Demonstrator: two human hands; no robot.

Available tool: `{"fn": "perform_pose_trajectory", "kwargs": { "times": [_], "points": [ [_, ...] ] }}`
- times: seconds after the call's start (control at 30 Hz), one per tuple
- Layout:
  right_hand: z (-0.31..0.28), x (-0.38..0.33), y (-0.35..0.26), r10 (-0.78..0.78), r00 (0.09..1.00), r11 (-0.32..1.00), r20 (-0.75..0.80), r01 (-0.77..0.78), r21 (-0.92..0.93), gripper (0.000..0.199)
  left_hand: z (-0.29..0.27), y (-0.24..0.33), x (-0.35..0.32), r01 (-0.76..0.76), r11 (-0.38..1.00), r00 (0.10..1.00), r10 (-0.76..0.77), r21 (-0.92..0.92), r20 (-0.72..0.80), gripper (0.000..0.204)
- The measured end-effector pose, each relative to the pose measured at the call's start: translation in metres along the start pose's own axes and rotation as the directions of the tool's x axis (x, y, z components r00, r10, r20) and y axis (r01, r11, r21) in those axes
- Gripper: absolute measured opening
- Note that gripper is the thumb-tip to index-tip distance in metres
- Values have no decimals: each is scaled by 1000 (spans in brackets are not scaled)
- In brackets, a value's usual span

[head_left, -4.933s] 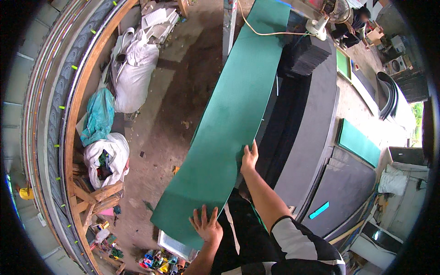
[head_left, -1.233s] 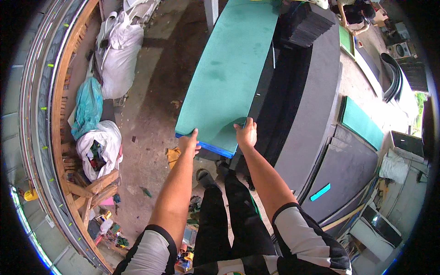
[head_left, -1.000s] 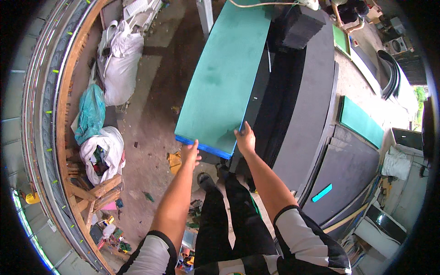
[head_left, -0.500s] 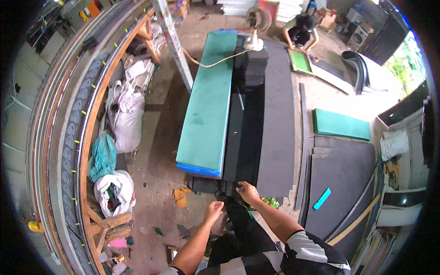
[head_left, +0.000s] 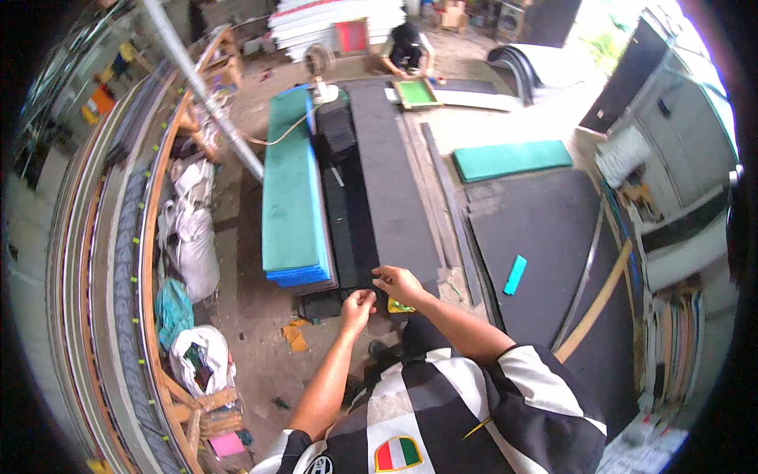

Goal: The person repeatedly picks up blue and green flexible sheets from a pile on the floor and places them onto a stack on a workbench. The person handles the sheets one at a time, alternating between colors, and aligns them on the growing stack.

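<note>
A moment before, our hands pushed the green sheet stack point(head_left: 294, 201) at its near edge; by now we had let go and stepped back, so it lay flat at 11 o'clock, looking put down. Our left hand point(head_left: 358, 304) and right hand point(head_left: 399, 282) were at the near end of the long black strip point(head_left: 391, 189) at 12 o'clock, fingers curled, but we could not tell if either grip held it. White sacks point(head_left: 192, 237) at 9 o'clock looked full, insides hidden.

Green foam stack point(head_left: 294, 197) left of hands
</note>
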State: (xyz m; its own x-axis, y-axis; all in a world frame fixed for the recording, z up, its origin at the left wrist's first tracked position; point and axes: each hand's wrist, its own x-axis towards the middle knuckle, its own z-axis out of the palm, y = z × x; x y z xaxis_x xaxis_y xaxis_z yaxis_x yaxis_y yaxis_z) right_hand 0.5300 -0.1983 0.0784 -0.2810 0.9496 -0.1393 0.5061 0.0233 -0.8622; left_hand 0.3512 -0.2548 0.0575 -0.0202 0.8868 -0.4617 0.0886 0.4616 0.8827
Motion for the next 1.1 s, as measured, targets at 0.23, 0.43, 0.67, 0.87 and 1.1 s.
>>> {"fn": "perform_pose_trajectory", "kwargs": {
  "times": [0.23, 0.43, 0.67, 0.87, 1.1],
  "points": [
    [-114, -55, 34, -8, 995, 999, -97, 13, 46, 35, 113, 39, -4, -158, 983, 969, 136, 95, 205, 26],
    [-230, -84, 106, 61, 983, 996, -172, -70, -48, 33, 253, 59, 45, -289, 949, 902, 227, 124, 367, 23],
    [-371, -105, 177, 82, 962, 983, -260, -121, -137, 32, 409, 89, 95, -293, 950, 861, 214, 106, 461, 19],
    [-436, -89, 211, 144, 963, 971, -229, -182, -154, 35, 473, 113, 123, -355, 924, 827, 241, 139, 508, 20],
    [-466, -10, 240, 127, 975, 975, -180, -156, -158, 36, 485, 123, 200, -294, 935, 855, 165, 197, 491, 20]
  ]
}}
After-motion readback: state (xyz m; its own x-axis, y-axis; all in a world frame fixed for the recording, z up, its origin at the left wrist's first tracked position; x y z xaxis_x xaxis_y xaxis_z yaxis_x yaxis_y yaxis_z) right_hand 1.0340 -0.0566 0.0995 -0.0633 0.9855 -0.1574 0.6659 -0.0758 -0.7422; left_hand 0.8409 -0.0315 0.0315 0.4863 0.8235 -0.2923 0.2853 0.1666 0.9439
